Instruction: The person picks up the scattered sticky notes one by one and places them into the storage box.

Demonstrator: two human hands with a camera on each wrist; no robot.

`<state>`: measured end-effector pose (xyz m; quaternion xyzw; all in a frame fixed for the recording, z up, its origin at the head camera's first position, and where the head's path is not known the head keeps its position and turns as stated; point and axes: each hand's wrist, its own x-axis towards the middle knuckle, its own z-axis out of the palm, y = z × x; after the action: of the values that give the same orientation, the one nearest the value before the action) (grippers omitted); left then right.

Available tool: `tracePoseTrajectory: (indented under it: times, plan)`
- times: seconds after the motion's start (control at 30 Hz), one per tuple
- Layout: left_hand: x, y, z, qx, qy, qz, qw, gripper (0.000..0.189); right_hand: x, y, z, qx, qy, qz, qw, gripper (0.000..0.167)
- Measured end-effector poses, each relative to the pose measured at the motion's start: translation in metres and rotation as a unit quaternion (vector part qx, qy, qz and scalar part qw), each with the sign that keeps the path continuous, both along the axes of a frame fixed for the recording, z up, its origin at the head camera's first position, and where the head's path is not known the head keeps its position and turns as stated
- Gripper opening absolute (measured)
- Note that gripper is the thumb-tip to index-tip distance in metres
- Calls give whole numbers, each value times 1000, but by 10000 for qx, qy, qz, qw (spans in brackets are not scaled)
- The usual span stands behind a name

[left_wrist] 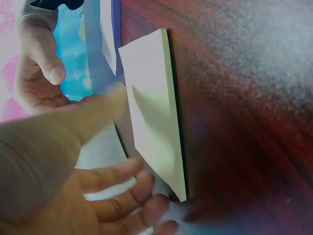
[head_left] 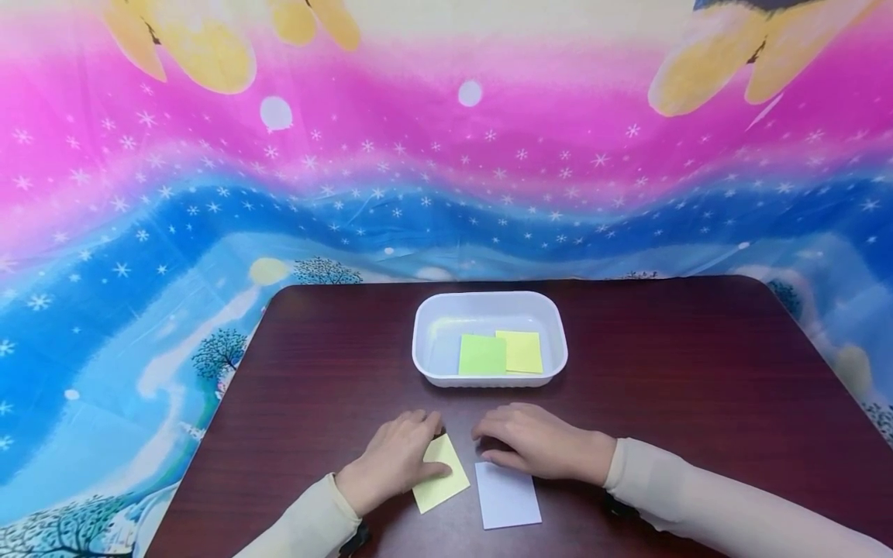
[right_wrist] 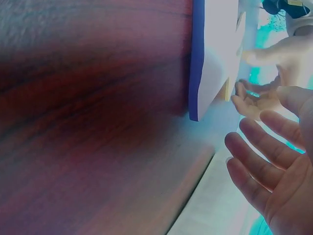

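My left hand point(head_left: 394, 457) is over the left part of a pale yellow sticky-note pad point(head_left: 448, 487) lying slanted on the table. In the left wrist view its thumb reaches to the edge of the yellow pad point(left_wrist: 154, 112), and the fingers spread loosely beside a corner. Just beyond the far edge of a pale lavender sticky-note pad point(head_left: 509, 502) is my right hand point(head_left: 537, 442), overlapping that edge in the head view. Its fingers are relaxed and slightly bent, holding nothing. The right wrist view shows the lavender pad's point(right_wrist: 215, 63) darker violet side, apart from these fingers.
A white plastic tray point(head_left: 446, 325) stands beyond the hands near the table's back edge. Inside it lie a green sticky-note pad point(head_left: 481, 355) and a yellow one point(head_left: 525, 353), partly overlapping. The dark wooden table point(head_left: 335, 349) meets a patterned cloth backdrop point(head_left: 391, 170) behind.
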<state>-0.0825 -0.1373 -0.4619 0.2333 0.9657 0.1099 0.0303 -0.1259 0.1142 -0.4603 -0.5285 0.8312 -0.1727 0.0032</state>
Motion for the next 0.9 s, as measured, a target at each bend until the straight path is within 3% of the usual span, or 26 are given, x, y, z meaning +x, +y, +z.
tracePoseTrajectory:
  times: [0.17,0.3,0.5,0.73,0.9]
  plan:
    - [7,1,4,-655,-217,190,9974,78,0,0,1,39,-26,-21,10000,19]
    - [9,2,4,-764,-141,148,9969,83,-1,0,0,28,-16,5,10000,19]
    - [7,2,2,-488,-186,89,9986,83,-1,-1,0,35,-29,-10,10000,19]
    - [3,1,3,90,-536,-102,9985,75,-2,-1,3,166,-284,-120,9994,21]
    - [0,-1,6,214,-333,-441,9982,64,-3,-1,4,239,-382,-170,9988,21]
